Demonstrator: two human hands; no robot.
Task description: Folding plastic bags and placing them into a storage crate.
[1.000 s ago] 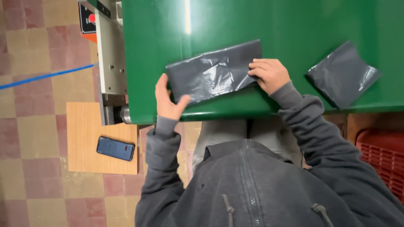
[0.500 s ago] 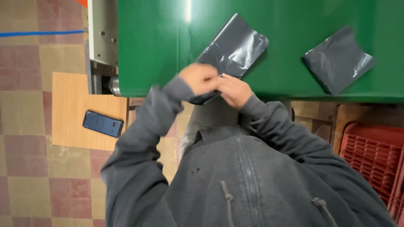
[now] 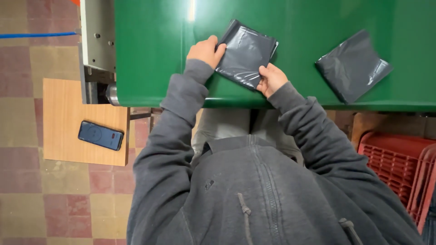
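Blue line (image 3: 36, 34): a thin stripe on the tiled floor (image 3: 41, 199), far left, upper corner.

Wooden board (image 3: 63, 118): a light brown panel lying flat, low at the left, beside the metal frame.

Phone (image 3: 100, 135): dark, face up, resting on the board's right half, slightly tilted.

Metal frame (image 3: 96, 41): grey upright with bolt holes, fixed at the left end of the green surface, a roller end showing below it.

Green surface (image 3: 150, 50): wide, glossy and flat, spanning the top of the view from the frame to the right edge.

My left hand (image 3: 205, 50): on the green surface, fingers curled over the left edge of the folded bag, thumb on its upper corner, gripping it.

Folded bag (image 3: 245, 52): dark grey plastic, folded to a rough square, turned like a diamond, lying on the green surface near its front edge, between my two hands.

My right hand (image 3: 271, 78): at the bag's lower right corner, fingers pinching that edge, wrist over the front lip of the surface.

My sleeves and jacket (image 3: 254, 190): dark grey, zipped, filling the lower middle.

Second bag (image 3: 352, 66): same dark plastic, already folded, lying alone on the green surface well to the right of my hands.

Red crate (image 3: 399, 163): slatted plastic, low at the far right, under the surface.
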